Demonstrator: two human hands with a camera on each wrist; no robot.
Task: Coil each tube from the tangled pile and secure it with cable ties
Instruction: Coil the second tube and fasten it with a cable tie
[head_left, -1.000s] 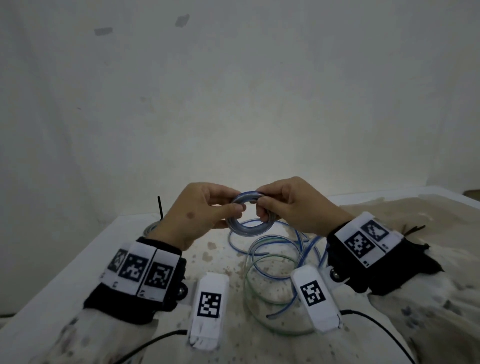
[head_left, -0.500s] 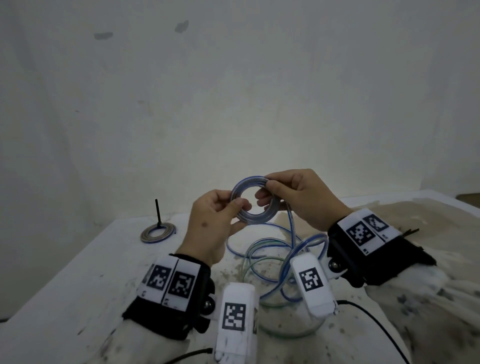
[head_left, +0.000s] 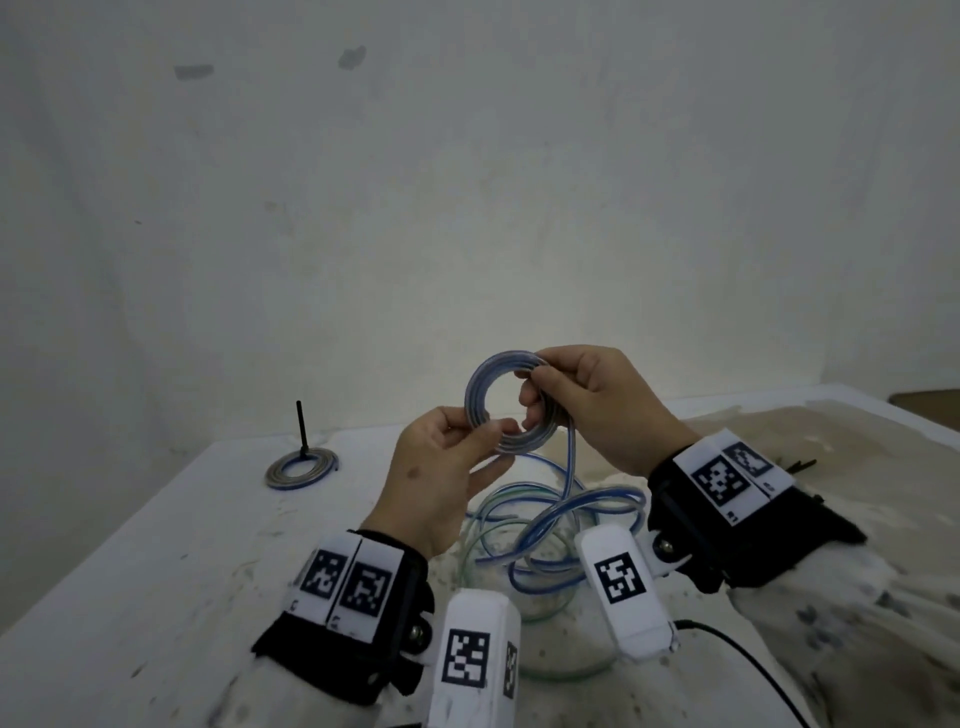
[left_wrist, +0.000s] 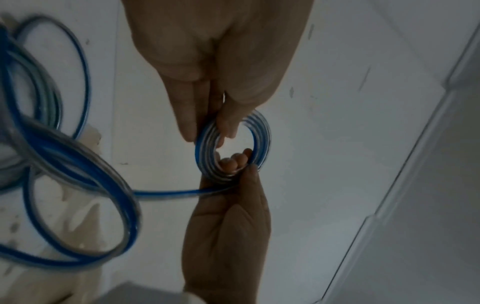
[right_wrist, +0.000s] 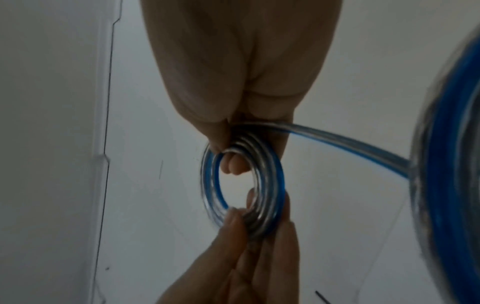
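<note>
A white table (head_left: 156, 545) is carrying the tangled pile (head_left: 545, 540) of blue-striped tubes. Above it, the left hand (head_left: 441, 478) and right hand (head_left: 597, 410) are each pinching opposite sides of a small tube coil (head_left: 480, 384). A tied coil (head_left: 301, 467) is lying far left.

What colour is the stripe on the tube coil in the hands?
Blue, on clear tubing; the coil shows it best in the right wrist view.
</note>
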